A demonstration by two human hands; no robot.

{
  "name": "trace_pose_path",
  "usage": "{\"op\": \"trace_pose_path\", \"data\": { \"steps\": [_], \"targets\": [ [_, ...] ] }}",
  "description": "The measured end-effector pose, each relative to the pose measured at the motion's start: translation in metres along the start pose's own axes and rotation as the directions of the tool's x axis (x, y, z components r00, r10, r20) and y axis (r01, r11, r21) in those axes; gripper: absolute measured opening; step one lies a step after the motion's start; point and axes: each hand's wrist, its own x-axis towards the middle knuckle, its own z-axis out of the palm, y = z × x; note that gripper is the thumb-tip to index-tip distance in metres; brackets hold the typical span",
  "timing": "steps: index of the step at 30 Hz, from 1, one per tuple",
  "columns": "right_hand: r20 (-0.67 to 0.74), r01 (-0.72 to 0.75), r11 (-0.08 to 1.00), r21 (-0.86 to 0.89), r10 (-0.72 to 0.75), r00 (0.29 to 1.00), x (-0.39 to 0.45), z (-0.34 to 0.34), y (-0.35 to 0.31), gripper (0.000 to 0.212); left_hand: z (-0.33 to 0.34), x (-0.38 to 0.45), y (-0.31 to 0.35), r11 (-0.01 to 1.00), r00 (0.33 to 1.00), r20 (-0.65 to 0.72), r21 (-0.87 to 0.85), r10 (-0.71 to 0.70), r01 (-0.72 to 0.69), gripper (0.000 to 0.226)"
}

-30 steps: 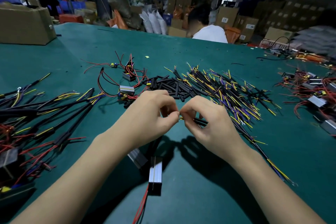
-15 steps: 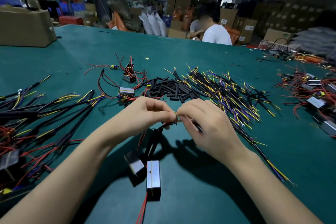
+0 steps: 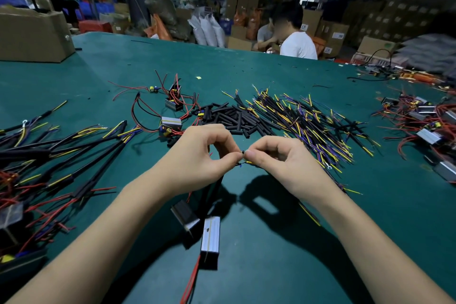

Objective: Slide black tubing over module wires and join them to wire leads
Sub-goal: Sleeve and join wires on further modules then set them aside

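Two hands meet at the middle of the frame, fingertips almost touching, and between them sits the joint being worked: thin wire ends (image 3: pixel 243 161), one with yellow insulation, pinched from both sides. The left hand (image 3: pixel 197 155) nips its side between thumb and forefinger, the other fingers curled; black tubing (image 3: pixel 217 186) drops from under this hand toward the lower centre. The right hand (image 3: pixel 283 158) pinches the opposite side the same way, and a wire lead (image 3: pixel 308 212) trails off beneath its wrist to the lower right. Below the hands, just left of centre, two silver-and-black modules (image 3: pixel 210 234) lie on the green table (image 3: pixel 296 254), red wires (image 3: pixel 190 284) running from the nearer one to the bottom edge. Above the hands, a heap of short black tubing pieces (image 3: pixel 232 118) sits beside a wide pile of yellow and purple wire leads (image 3: pixel 303 118). Finished assemblies (image 3: pixel 61 155) spread along the left edge; more modules with red wires (image 3: pixel 424 126) lie at the right. A cardboard box (image 3: pixel 32 34) stands at upper left, and a person in a white shirt (image 3: pixel 298 45) sits beyond the far table edge.
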Motion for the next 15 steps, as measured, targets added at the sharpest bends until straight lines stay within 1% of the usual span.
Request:
{"op": "trace_pose_path", "data": {
  "steps": [3,5,7,9,10,11,12,13,15],
  "targets": [
    [-0.003,0.029,0.996,-0.079,-0.029,1.0,0.0,0.001,0.0,0.015,0.0,0.0,-0.001,1.0,1.0,0.015,-0.008,-0.019,0.019,0.011],
    [-0.011,0.113,0.972,-0.205,-0.118,0.993,-0.001,0.003,0.0,0.014,0.0,0.001,-0.002,0.999,0.998,0.034,-0.023,-0.046,0.047,0.013],
    [0.02,0.247,0.896,-0.368,-0.258,0.966,-0.002,0.003,-0.001,0.012,0.0,0.002,-0.004,0.991,0.992,0.068,-0.073,-0.108,0.113,0.013],
    [0.079,0.361,0.765,-0.533,-0.38,0.922,-0.001,0.004,-0.001,0.01,-0.001,0.002,-0.005,0.951,0.966,0.143,-0.191,-0.217,0.242,0.013],
    [0.089,0.384,0.721,-0.576,-0.412,0.907,-0.001,0.004,-0.001,0.01,-0.001,0.003,-0.005,0.921,0.946,0.188,-0.243,-0.264,0.305,0.012],
    [0.077,0.389,0.718,-0.577,-0.426,0.901,-0.001,0.003,-0.001,0.01,-0.003,0.003,-0.005,0.898,0.929,0.224,-0.268,-0.294,0.348,0.012],
    [0.053,0.384,0.748,-0.541,-0.426,0.903,-0.001,0.003,-0.001,0.01,-0.005,0.004,-0.005,0.888,0.918,0.249,-0.271,-0.309,0.372,0.011],
    [0.023,0.368,0.793,-0.485,-0.409,0.912,-0.001,0.002,-0.001,0.009,-0.008,0.004,-0.004,0.882,0.908,0.27,-0.264,-0.32,0.389,0.011],
    [-0.026,0.286,0.894,-0.344,-0.314,0.949,-0.001,0.001,0.0,0.011,-0.017,0.003,-0.003,0.871,0.869,0.343,-0.213,-0.357,0.442,0.016]
  ]
}}
